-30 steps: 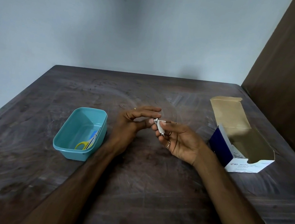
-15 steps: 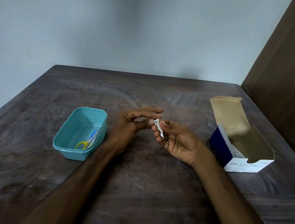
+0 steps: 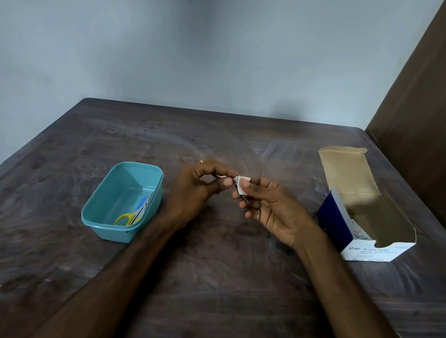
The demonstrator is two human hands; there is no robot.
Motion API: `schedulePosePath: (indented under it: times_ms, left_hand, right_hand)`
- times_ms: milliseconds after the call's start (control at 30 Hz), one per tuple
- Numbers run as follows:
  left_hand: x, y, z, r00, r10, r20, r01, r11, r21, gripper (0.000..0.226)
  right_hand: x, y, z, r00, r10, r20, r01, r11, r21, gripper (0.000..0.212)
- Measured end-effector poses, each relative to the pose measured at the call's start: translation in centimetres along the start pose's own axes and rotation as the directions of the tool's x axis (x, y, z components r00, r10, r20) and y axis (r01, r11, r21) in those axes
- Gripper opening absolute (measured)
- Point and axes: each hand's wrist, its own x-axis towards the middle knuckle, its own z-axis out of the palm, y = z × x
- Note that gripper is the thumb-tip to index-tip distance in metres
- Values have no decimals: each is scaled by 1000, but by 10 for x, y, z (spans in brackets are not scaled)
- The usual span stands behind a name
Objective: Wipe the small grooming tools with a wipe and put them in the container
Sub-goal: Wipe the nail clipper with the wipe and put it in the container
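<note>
Over a dark wooden surface (image 3: pixel 221 267), the right hand (image 3: pixel 270 208) pinches a white wipe (image 3: pixel 242 188) around a small metal tool (image 3: pixel 245 198), whose other end the left hand (image 3: pixel 200 185) pinches. Yellow-handled scissors (image 3: pixel 133 214) lie in the teal container (image 3: pixel 99 209) at left; an open carton (image 3: pixel 365 214) stands at right.

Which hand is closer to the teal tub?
Left. The left hand is just right of the teal tub, apart from it; the right hand is farther right, toward the box.
</note>
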Motion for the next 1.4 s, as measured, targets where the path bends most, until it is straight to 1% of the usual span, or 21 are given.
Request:
schedulePosePath:
  times_ms: [100, 167, 267, 367, 467, 567, 667, 800, 1000, 1100, 1200, 1333, 1400]
  left_hand:
    - [0, 1, 1, 1000, 1, -29, 1, 999, 41, 19]
    - [0, 1, 1, 998, -4, -55, 7, 999, 51, 17]
    - [0, 2, 2, 994, -33, -100, 35, 999, 21, 10]
    - [0, 4, 1, 989, -64, -137, 63, 998, -17, 13]
    - [0, 5, 1, 988, -75, -134, 72, 997, -29, 16]
    - [-1, 6, 2, 992, -45, -115, 45, 999, 1, 13]
    - [-2, 5, 2, 992, -40, -124, 41, 999, 6, 10]
    - [-1, 3, 1, 989, -29, -146, 35, 999, 34, 16]
    - [-1, 4, 1, 989, 94, -115, -77, 987, 143, 20]
    - [0, 3, 3, 992, 71, -104, -60, 993, 102, 17]
    - [-2, 2, 6, 994, 35, -104, -30, 998, 49, 20]
    - [-4, 1, 11, 992, 14, -125, -20, 999, -42, 17]
    - [-5, 1, 14, 990, 2, -143, -11, 998, -61, 16]
  right_hand:
    - [1, 2, 1, 998, -41, -47, 39, 998, -59, 21]
    - [2, 2, 0, 996, -77, -52, 72, 994, -84, 18]
    - [1, 1, -1, 994, -107, -35, 105, 992, -68, 16]
    - [-1, 0, -1, 993, -120, -2, 120, 992, -35, 21]
    - [0, 2, 0, 991, -136, -14, 135, 989, -53, 20]
    - [2, 3, 1, 987, -153, -38, 150, 985, -87, 15]
    - [2, 3, -1, 986, -165, -28, 162, 983, -84, 16]
    - [3, 4, -3, 986, -168, -7, 167, 983, -74, 20]
    - [6, 7, -3, 986, -165, -32, 162, 984, -72, 21]
    - [6, 8, -4, 983, -174, -52, 168, 980, -111, 20]
    - [7, 10, -4, 979, -193, -57, 184, 973, -137, 18]
    - [10, 14, -1, 976, -206, -76, 202, 978, -55, 15]
    - [11, 16, 0, 975, -208, -83, 207, 978, -18, 12]
